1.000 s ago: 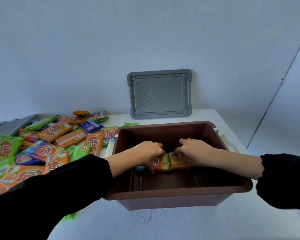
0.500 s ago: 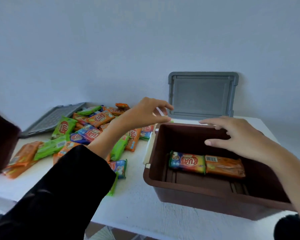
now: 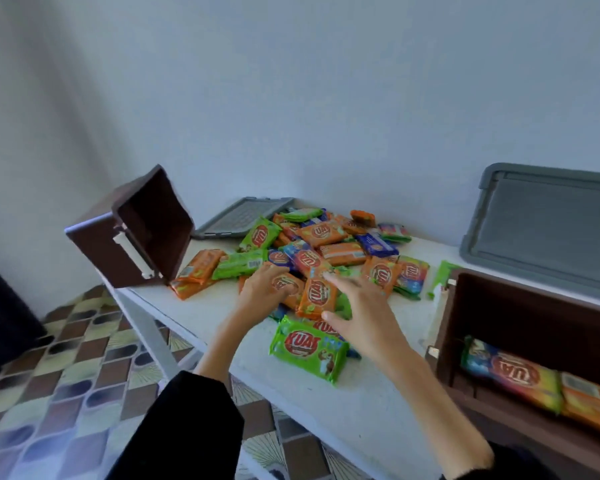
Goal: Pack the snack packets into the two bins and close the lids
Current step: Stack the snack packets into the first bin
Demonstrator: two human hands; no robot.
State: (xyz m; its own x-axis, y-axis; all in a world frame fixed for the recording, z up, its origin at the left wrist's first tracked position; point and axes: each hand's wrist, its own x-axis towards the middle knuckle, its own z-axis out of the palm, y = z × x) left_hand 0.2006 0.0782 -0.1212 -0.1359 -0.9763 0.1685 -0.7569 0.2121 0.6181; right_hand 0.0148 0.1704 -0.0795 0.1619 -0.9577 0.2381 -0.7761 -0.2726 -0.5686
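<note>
A heap of orange, green and blue snack packets (image 3: pixel 326 247) covers the middle of the white table (image 3: pixel 378 403). My left hand (image 3: pixel 262 289) curls around the edge of an orange packet (image 3: pixel 285 284) at the heap's near side. My right hand (image 3: pixel 364 317) hovers with spread fingers over another orange packet (image 3: pixel 317 296), thumb and fingers on either side of it. A green packet (image 3: pixel 309 348) lies nearest me. The brown bin (image 3: pixel 534 313) at right holds a multicoloured packet (image 3: pixel 510 375) and an orange one (image 3: pixel 591 405). A second brown bin (image 3: pixel 94 244) lies tipped on its side at the table's left end.
One grey lid (image 3: pixel 548 223) leans against the wall behind the right bin. Another grey lid (image 3: pixel 243 216) lies flat at the back beside the tipped bin. The table's left edge drops to a patterned tile floor (image 3: pixel 66 393). A dark object (image 3: pixel 0 313) stands at far left.
Both hands have left the right bin and moved left onto the packet heap. The view has swung left, bringing the tipped bin and the floor into sight. Two packets stay in the right bin.
</note>
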